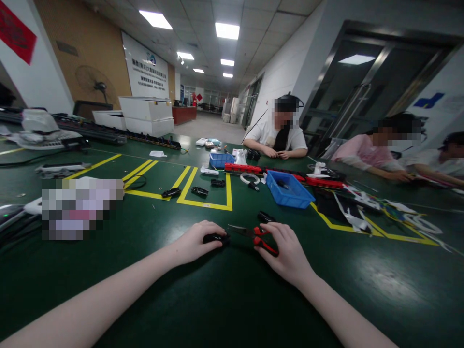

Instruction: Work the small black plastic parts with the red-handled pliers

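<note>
- Red grips on the pliers (258,240), and the right hand (288,251) has them, fingers over the handles, thumb below!
- Their slim nose points across at the left hand (201,239), its tip just beside that hand's fingertips.
- Left hand now: thumb and fingers close around a small black part (216,238), low at the green table (217,299); from here I can't tell whether it touches the surface.
- Just beyond the right hand's fingers, a black cylinder (266,216) lies on its side.
- Out past the left hand, three more black pieces: two, the near one (200,192) and the far one (218,182), sit inside yellow tape (229,193), and a third (171,193) lies to their left.
- Beyond the right hand, a blue bin (295,199) with something dark in it; a white cable (250,179) coils to the bin's left.
- Straight across from the hands, a person in white (299,137) sits, forearms on the tabletop; two more people sit off to the right.
</note>
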A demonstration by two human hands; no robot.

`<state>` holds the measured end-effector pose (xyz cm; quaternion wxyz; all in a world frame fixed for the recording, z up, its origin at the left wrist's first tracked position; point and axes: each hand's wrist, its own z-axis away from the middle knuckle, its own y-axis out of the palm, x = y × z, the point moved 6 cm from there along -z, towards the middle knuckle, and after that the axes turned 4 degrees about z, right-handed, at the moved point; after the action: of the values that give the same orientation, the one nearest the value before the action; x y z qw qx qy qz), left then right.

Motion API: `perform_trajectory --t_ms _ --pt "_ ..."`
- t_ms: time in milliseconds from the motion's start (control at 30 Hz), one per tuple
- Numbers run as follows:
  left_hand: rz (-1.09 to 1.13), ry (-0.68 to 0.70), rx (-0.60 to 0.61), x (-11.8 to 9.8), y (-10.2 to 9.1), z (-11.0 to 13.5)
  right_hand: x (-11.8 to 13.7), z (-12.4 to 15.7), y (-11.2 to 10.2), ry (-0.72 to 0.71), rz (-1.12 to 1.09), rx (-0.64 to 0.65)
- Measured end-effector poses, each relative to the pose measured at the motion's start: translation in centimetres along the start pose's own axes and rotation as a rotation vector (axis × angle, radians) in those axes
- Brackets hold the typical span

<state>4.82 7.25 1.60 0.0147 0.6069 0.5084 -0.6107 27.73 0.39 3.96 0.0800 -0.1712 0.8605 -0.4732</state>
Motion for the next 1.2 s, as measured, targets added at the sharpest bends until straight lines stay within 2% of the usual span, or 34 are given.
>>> perform_trajectory --t_ms 500,600,800,1033,1200 --pt "-0.163 -0.015 -0.109 0.3 -0.3 0.5 0.8 -0.4 0.1 0.001 -0.053 0.101" --pt "-0.151 -0.022 -0.082 0.3 -0.2 0.5 1.0 -0.5 0.1 -0.036 -0.039 0.1" --pt "-0.088 -0.004 0.05 -0.1 0.4 0.5 1.5 -0.5 0.1 -0.088 -0.028 0.115" --pt "-0.067 0.009 0.07 -0.6 0.4 0.6 1.6 -0.4 0.1 -0.1 -0.026 0.119" --pt "-0.103 0.073 0.061 -1.2 0.4 0.7 1.5 -0.2 0.3 -0.058 -0.028 0.129"
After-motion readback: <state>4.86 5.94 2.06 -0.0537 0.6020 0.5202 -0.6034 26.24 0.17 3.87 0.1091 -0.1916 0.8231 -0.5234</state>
